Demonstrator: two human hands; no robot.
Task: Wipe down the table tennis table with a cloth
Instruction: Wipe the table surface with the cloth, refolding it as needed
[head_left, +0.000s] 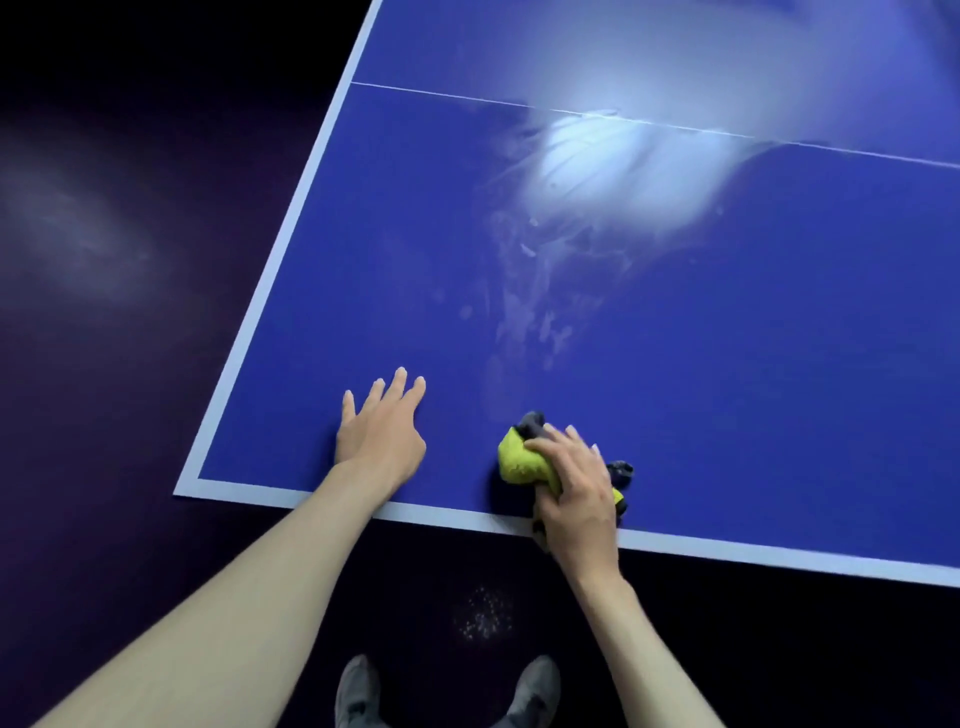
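Head view showed the right hand (574, 491) curled around a bunched cloth (522, 460), its grip clamped on the yellow-green fabric with the fingers wrapped over the top and dark grey parts of the cloth poking out beyond the fingertips and beside the knuckles. That cloth was pressed onto the blue counter (727, 338), just inside the white border line (452, 516) that ran along the near edge, and the heel of the hand lay over that line. Well to the left of it, the left hand (382, 434) rested flat on the same surface, its grip apart, fingers straight and spread, holding nothing. Beyond the cloth, pale smears and streaks (524, 312) ran up the blue surface toward a bright glare patch (587, 156) near a thin white line (447, 95) crossing the top. The counter's corner (187, 488) sat at the lower left, edged in white. Below the near edge lay a dark floor (130, 545) with a small scatter of white specks (483, 616), and two grey shoes (358, 693) showed at the bottom of the view.
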